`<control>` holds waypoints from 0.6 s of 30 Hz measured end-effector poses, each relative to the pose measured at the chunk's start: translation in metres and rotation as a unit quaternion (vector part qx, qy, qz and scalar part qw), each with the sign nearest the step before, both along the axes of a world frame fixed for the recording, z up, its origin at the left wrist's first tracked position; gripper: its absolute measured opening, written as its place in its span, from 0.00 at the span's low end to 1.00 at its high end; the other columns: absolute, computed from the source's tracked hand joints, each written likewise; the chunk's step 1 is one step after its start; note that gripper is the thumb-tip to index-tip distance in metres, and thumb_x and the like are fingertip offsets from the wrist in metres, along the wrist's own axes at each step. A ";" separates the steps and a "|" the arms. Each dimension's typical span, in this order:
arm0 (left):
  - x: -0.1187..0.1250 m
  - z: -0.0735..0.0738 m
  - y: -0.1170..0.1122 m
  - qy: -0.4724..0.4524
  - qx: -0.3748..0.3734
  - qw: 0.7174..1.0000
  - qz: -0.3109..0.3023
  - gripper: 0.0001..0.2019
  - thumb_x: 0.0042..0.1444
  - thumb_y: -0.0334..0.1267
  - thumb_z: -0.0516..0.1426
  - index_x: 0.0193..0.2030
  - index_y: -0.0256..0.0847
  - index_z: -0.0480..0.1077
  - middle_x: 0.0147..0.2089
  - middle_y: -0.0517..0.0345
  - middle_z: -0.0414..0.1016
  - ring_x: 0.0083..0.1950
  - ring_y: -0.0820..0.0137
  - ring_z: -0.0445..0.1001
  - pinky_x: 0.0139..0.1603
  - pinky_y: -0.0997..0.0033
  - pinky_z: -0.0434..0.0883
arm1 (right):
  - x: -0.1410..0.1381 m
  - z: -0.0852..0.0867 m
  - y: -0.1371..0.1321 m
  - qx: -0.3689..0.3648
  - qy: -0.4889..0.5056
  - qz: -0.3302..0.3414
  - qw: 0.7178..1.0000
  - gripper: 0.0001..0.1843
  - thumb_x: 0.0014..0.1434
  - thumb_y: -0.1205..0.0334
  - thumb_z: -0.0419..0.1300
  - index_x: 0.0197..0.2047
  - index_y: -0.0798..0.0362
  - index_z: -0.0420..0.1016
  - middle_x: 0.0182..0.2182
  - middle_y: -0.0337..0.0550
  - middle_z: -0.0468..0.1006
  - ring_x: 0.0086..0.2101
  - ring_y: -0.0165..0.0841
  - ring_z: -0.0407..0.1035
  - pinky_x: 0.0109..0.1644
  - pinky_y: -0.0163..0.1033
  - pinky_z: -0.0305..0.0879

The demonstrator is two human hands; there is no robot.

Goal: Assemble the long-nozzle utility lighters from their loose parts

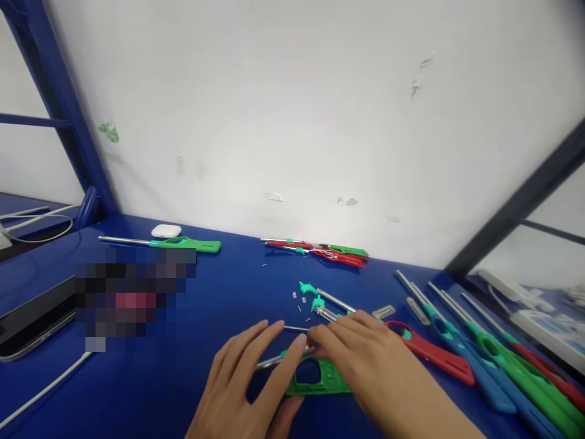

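Note:
My left hand (249, 375) is closed on the green half-shell (331, 379) of a long-nosed lighter, with its thumb beneath the near edge and its fingers over the top. A metal tube (269, 363) projects left from the shell, under my left fingers. My right hand (372, 353) lies over the shell's right part, its fingertips pinched together at the upper edge; what they grip is hidden. By those fingertips is a thin metal rod (295, 328). Just beyond lie turquoise plastic parts (319, 302), another metal tube (337, 300) and several tiny metal pieces (304, 300).
Lighters in blue, green (516, 372) and red (439, 355) lie to the right. Opened lighter parts (338, 256) rest by the wall. Another green lighter (192, 244) and a white case (166, 231) are at back left, above a tablet-like device (41, 317) and white cable (48, 387).

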State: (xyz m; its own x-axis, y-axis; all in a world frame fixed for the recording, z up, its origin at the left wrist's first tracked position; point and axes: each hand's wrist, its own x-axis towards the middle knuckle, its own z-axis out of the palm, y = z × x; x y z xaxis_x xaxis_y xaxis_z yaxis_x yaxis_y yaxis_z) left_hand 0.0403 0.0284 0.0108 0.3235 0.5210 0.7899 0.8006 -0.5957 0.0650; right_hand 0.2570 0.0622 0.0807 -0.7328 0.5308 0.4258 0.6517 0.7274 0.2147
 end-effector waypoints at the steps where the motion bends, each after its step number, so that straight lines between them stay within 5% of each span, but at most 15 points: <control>1: 0.002 0.000 0.001 -0.003 -0.027 1.000 -0.007 0.18 0.73 0.39 0.54 0.67 0.49 0.70 0.58 0.53 0.81 0.57 0.64 0.82 0.55 0.69 0.81 | -0.005 -0.005 -0.004 0.016 -0.002 0.010 1.000 0.12 0.64 0.78 0.58 0.41 0.51 0.73 0.29 0.39 0.81 0.28 0.37 0.75 0.38 0.42 0.66; 6: 0.001 -0.002 0.003 -0.023 -0.106 0.993 -0.045 0.17 0.76 0.34 0.46 0.64 0.45 0.70 0.45 0.58 0.83 0.42 0.73 0.85 0.43 0.81 0.80 | -0.016 -0.019 -0.009 0.023 0.024 0.029 0.999 0.17 0.72 0.76 0.48 0.41 0.53 0.76 0.27 0.39 0.80 0.26 0.35 0.74 0.38 0.44 0.69; 11: -0.006 0.000 -0.002 -0.064 -0.164 0.983 -0.051 0.13 0.76 0.37 0.49 0.57 0.49 0.73 0.48 0.58 0.80 0.44 0.73 0.84 0.45 0.81 0.79 | 0.004 -0.020 -0.009 -0.044 0.105 -0.029 0.993 0.20 0.79 0.55 0.45 0.56 0.48 0.77 0.43 0.45 0.87 0.40 0.40 0.82 0.47 0.47 0.76; 18: -0.006 -0.001 -0.002 -0.067 -0.196 0.977 -0.060 0.11 0.74 0.37 0.52 0.57 0.51 0.73 0.48 0.60 0.78 0.43 0.75 0.83 0.45 0.83 0.78 | 0.053 -0.045 -0.020 -0.122 0.152 -0.096 0.976 0.18 0.74 0.47 0.57 0.61 0.39 0.77 0.55 0.42 0.84 0.54 0.45 0.79 0.56 0.50 0.80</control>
State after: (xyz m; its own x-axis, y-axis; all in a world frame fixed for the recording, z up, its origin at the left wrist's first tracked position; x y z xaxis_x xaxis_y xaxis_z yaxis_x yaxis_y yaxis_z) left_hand 0.0343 0.0260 0.0097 0.3074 0.7563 0.5775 0.6951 -0.5930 0.4065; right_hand 0.3102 0.0427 0.0352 -0.4695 0.7584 0.4521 0.7870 0.5915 -0.1751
